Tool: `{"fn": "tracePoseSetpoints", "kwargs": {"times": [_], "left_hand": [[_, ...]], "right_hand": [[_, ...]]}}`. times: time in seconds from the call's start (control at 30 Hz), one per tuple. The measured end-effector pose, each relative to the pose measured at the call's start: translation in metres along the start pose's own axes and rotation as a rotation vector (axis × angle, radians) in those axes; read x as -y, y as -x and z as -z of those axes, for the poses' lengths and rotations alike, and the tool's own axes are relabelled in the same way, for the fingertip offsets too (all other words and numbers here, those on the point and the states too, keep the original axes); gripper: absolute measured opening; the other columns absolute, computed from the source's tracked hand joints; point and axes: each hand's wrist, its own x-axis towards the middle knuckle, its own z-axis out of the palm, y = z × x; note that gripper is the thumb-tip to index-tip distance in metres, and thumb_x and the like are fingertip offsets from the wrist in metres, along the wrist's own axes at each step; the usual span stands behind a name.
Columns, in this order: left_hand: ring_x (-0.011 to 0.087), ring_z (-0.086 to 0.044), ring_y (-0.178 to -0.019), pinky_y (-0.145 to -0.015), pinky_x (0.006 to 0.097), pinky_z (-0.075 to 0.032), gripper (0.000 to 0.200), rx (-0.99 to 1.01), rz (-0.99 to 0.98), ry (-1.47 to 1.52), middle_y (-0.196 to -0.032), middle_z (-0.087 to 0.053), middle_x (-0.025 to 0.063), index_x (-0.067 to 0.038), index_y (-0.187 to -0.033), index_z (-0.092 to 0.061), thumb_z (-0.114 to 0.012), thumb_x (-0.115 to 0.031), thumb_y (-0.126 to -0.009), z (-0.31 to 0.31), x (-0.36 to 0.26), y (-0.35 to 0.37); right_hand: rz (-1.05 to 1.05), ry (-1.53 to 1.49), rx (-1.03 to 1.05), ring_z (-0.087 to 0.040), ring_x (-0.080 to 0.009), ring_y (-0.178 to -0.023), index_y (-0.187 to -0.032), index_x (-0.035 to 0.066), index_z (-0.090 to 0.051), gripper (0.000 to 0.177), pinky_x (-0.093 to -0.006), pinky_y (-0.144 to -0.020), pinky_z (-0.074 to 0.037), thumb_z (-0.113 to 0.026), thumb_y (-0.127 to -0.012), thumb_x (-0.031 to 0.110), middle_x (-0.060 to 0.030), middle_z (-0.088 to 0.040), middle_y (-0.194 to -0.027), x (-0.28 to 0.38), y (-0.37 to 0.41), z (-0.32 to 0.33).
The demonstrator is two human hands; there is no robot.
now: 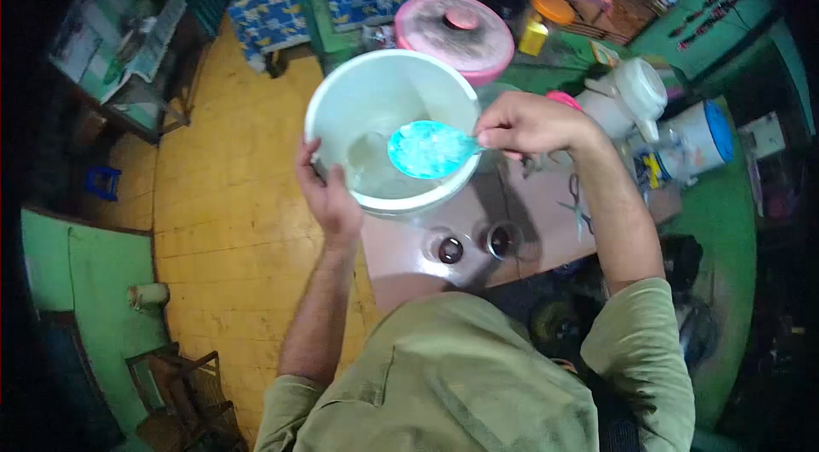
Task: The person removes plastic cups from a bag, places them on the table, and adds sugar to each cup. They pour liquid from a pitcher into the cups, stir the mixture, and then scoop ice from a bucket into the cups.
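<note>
A large white bucket (pixel 321 107) stands on the pinkish tabletop (pixel 392 260), with some pale contents at its bottom. My left hand (pixel 330 196) grips its left rim, fingers wrapped over the edge. My right hand (pixel 533 124) is closed on the handle of a turquoise scoop (pixel 432 149), which is over the bucket's opening near the right rim. Whitish material appears to lie in the scoop. In front of the bucket, nearer my body, are a small round dark-centred object (pixel 450 250) and a clear glass (pixel 500 240) with something dark in it.
Behind the bucket are a pink round lid (pixel 418 26) and a yellow jar with an orange lid (pixel 534 36). To the right stand a white jug (pixel 638 94), a blue-lidded container (pixel 695 141) and scissors (pixel 577 211). A wooden chair (pixel 183 392) is at lower left.
</note>
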Motion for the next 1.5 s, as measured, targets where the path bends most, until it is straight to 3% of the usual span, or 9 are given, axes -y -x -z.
{"fn": "tracePoseSetpoints", "kwargs": {"times": [0.33, 0.6, 0.73, 0.83, 0.9, 1.03, 1.13, 1.37, 1.5], "left_hand": [[0.0319, -0.029, -0.142, -0.117, 0.0441, -0.023, 0.048, 0.002, -0.063, -0.041, -0.155, -0.021, 0.0247, -0.003, -0.129, -0.044, -0.038, 0.008, -0.083, -0.002, -0.011, 0.0], [0.0327, -0.029, -0.142, -0.116, 0.0448, -0.025, 0.046, 0.02, 0.0, -0.017, -0.154, -0.022, 0.0247, -0.004, -0.128, -0.045, -0.039, 0.005, -0.083, 0.004, -0.007, 0.0], [0.034, -0.027, -0.143, -0.116, 0.0459, -0.023, 0.045, 0.071, -0.086, 0.048, -0.155, -0.021, 0.0244, -0.005, -0.124, -0.046, -0.039, 0.004, -0.081, 0.003, -0.008, 0.002], [0.0337, -0.027, -0.142, -0.117, 0.0457, -0.02, 0.043, 0.024, -0.096, -0.074, -0.155, -0.022, 0.0235, -0.006, -0.122, -0.047, -0.04, 0.005, -0.08, 0.001, -0.006, 0.001], [0.0331, -0.026, -0.143, -0.117, 0.045, -0.018, 0.043, 0.006, -0.116, -0.033, -0.154, -0.023, 0.0237, -0.006, -0.121, -0.047, -0.042, 0.005, -0.08, 0.0, -0.004, 0.0], [0.0311, -0.026, -0.143, -0.117, 0.0447, -0.018, 0.045, -0.003, -0.136, -0.006, -0.155, -0.023, 0.0235, -0.006, -0.123, -0.046, -0.042, 0.007, -0.08, 0.003, 0.0, 0.002], [0.0311, -0.027, -0.143, -0.117, 0.0454, -0.018, 0.046, -0.012, -0.114, -0.032, -0.155, -0.022, 0.0237, -0.006, -0.124, -0.045, -0.043, 0.007, -0.08, 0.001, -0.005, 0.002], [0.0326, -0.025, -0.144, -0.118, 0.0461, -0.018, 0.047, -0.015, -0.118, 0.025, -0.156, -0.02, 0.0235, -0.006, -0.125, -0.043, -0.043, 0.007, -0.08, -0.001, -0.003, -0.001], [0.0322, -0.024, -0.145, -0.118, 0.0462, -0.018, 0.047, -0.03, -0.088, 0.007, -0.156, -0.02, 0.0219, -0.006, -0.124, -0.043, -0.042, 0.01, -0.079, -0.002, -0.006, 0.003]], "right_hand": [[-0.363, 0.314, 0.104, -0.065, -0.0217, -0.06, -0.091, 0.004, -0.07, 0.018, -0.0411, -0.06, -0.05, -0.058, -0.088, 0.016, -0.0111, -0.068, -0.068, -0.151, 0.103, -0.102], [-0.663, 0.905, 0.055, -0.073, -0.0284, -0.086, -0.087, 0.009, -0.076, 0.018, -0.0421, -0.071, -0.056, -0.067, -0.076, 0.019, -0.0129, -0.074, -0.089, -0.089, 0.067, -0.139], [-0.492, 1.021, -0.193, -0.072, -0.0315, -0.074, -0.075, 0.006, -0.072, 0.011, -0.0449, -0.061, -0.056, -0.065, -0.073, 0.014, -0.0172, -0.07, -0.076, -0.008, 0.097, -0.075], [-0.444, 0.955, -0.225, -0.071, -0.0339, -0.075, -0.088, 0.003, -0.069, 0.017, -0.0461, -0.065, -0.056, -0.062, -0.077, 0.013, -0.0185, -0.07, -0.079, 0.051, 0.083, -0.034], [-0.023, 0.895, -0.401, -0.07, -0.0341, -0.079, -0.096, 0.004, -0.068, 0.021, -0.0448, -0.066, -0.056, -0.062, -0.078, 0.012, -0.0168, -0.071, -0.081, 0.074, 0.038, -0.029], [0.025, 1.054, -0.142, -0.072, -0.0308, -0.085, -0.083, 0.007, -0.076, 0.014, -0.042, -0.068, -0.057, -0.064, -0.078, 0.012, -0.0137, -0.074, -0.09, 0.048, -0.133, -0.05], [-0.159, 1.164, 0.046, -0.07, -0.0265, -0.101, -0.102, 0.009, -0.075, 0.023, -0.0425, -0.079, -0.057, -0.065, -0.082, 0.014, -0.0108, -0.073, -0.106, 0.007, -0.234, -0.092], [0.117, 1.098, 0.137, -0.068, -0.0262, -0.104, -0.106, 0.009, -0.076, 0.033, -0.0403, -0.084, -0.056, -0.076, -0.073, 0.011, -0.0101, -0.071, -0.113, -0.024, -0.272, -0.116], [0.21, 1.111, 0.469, -0.07, -0.0268, -0.09, -0.095, 0.006, -0.077, 0.027, -0.0415, -0.075, -0.054, -0.067, -0.07, 0.012, -0.0155, -0.073, -0.094, -0.013, -0.266, -0.08]]}}
